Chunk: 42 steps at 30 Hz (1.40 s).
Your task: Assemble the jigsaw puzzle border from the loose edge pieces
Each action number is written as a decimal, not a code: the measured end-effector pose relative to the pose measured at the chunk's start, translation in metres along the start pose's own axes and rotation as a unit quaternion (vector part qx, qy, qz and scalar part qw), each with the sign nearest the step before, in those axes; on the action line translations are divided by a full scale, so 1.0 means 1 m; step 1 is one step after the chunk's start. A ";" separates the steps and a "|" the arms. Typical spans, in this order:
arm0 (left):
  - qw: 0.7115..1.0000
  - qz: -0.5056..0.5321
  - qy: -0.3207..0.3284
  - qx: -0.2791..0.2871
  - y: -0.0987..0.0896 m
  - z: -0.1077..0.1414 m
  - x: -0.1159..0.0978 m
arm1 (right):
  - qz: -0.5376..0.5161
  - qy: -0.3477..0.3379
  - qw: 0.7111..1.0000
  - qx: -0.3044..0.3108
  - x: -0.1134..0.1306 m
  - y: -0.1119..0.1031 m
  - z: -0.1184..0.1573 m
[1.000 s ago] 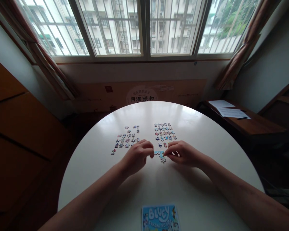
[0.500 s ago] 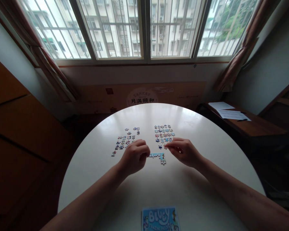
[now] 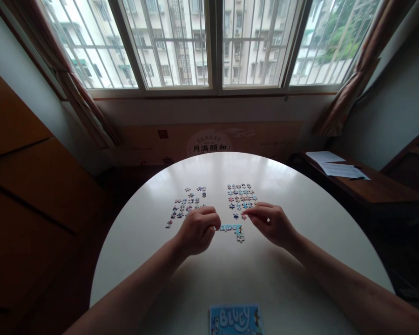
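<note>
My right hand (image 3: 270,223) has thumb and fingertips pinched together at a small jigsaw piece (image 3: 243,216) beside the right group of loose pieces. My left hand (image 3: 199,229) is closed, its fingers curled by the left end of a joined puzzle strip (image 3: 232,227). Whether it holds a piece is hidden. That blue strip bends down at its right end to a paler piece (image 3: 240,238). Loose jigsaw pieces (image 3: 242,192) lie in rows ahead of the right hand. Another group of pieces (image 3: 183,202) lies beyond my left hand, which partly covers it.
All of this lies on a round white table (image 3: 293,279). A blue picture card lettered BLUEY (image 3: 235,318) is at the near edge. A brown side table (image 3: 366,186) with paper sheets (image 3: 342,168) stands at right, and a barred window (image 3: 251,46) is beyond.
The view has shifted slightly, so everything appears a little lower and further right. Both hands keep nearly the same places and poses over the puzzle.
</note>
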State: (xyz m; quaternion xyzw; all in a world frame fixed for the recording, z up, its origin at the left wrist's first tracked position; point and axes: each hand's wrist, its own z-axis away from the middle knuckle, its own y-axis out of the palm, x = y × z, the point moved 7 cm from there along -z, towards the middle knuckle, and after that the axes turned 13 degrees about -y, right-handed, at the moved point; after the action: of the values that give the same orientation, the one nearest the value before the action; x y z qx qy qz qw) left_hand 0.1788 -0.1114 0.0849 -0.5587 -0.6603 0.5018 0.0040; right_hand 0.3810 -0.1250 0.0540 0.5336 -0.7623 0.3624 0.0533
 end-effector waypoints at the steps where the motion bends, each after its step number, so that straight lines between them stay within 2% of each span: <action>1: 1.000 0.001 0.001 -0.003 -0.003 0.000 0.001 | -0.005 0.004 1.000 -0.006 0.000 0.000 0.000; 6: 0.998 0.002 -0.026 -0.058 -0.030 -0.001 0.015 | -0.005 0.007 0.999 -0.039 0.000 -0.005 0.001; 10: 0.985 0.014 -0.053 -0.166 -0.066 -0.001 0.033 | 0.002 0.007 0.998 -0.059 0.001 -0.009 0.000; 14: 0.948 0.048 -0.119 -0.291 -0.094 0.003 0.057 | -0.001 0.008 0.998 -0.070 0.002 -0.010 0.001; 17: 0.910 0.115 -0.197 -0.347 -0.099 0.007 0.078 | 0.000 0.005 0.997 -0.075 0.003 -0.011 0.002; 19: 0.896 0.141 -0.228 -0.353 -0.094 0.008 0.087 | 0.000 0.005 0.997 -0.077 0.003 -0.011 0.002; 22: 0.899 0.141 -0.235 -0.342 -0.084 0.007 0.092 | 0.003 0.011 0.997 -0.077 0.001 -0.013 0.002; 30: 0.944 0.035 -0.189 -0.269 -0.062 0.000 0.072 | 0.028 0.029 0.995 -0.095 -0.008 -0.019 0.001; 38: 0.954 0.002 -0.184 -0.236 -0.053 -0.005 0.068 | 0.039 0.048 0.992 -0.112 -0.014 -0.023 0.002; 42: 0.951 0.011 -0.188 -0.245 -0.047 -0.007 0.070 | 0.043 0.054 0.991 -0.118 -0.015 -0.026 0.003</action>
State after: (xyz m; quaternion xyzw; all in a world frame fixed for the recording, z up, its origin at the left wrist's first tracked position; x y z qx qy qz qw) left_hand 0.1219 -0.0489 0.0809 -0.4456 -0.7455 0.4202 -0.2628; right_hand 0.4106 -0.1192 0.0576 0.4701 -0.8181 0.2998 0.1412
